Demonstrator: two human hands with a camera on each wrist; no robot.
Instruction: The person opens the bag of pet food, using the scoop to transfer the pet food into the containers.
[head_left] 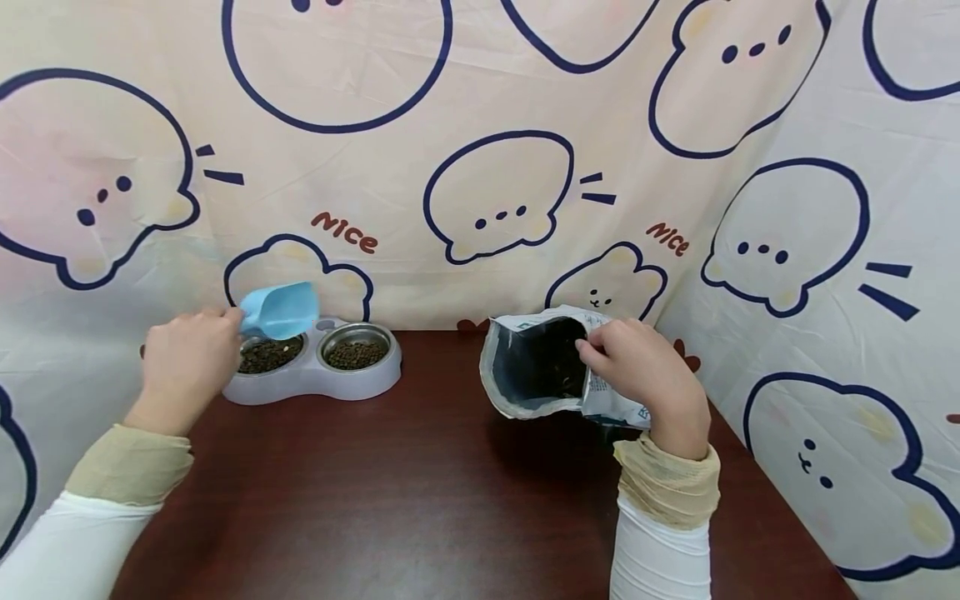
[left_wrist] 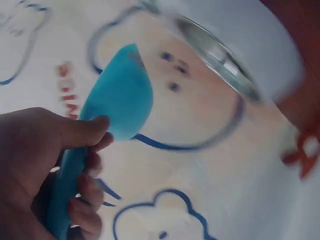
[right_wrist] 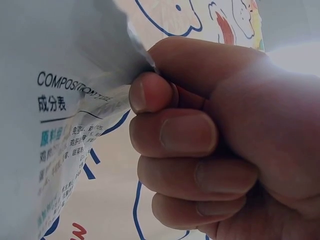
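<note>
A light blue scoop is gripped by its handle in my left hand, above the left side of a double pet bowl. In the left wrist view the thumb lies along the neck of the scoop and the fingers curl round the handle. Brown kibble lies in the right bowl, and darker bits lie in the left one. My right hand pinches the rim of an opened food bag, whose mouth faces me. Printed text shows on the bag in the right wrist view.
A dark brown table carries the bowl and bag. Behind it and on both sides hangs a cream cloth with cartoon faces, close behind the bowl.
</note>
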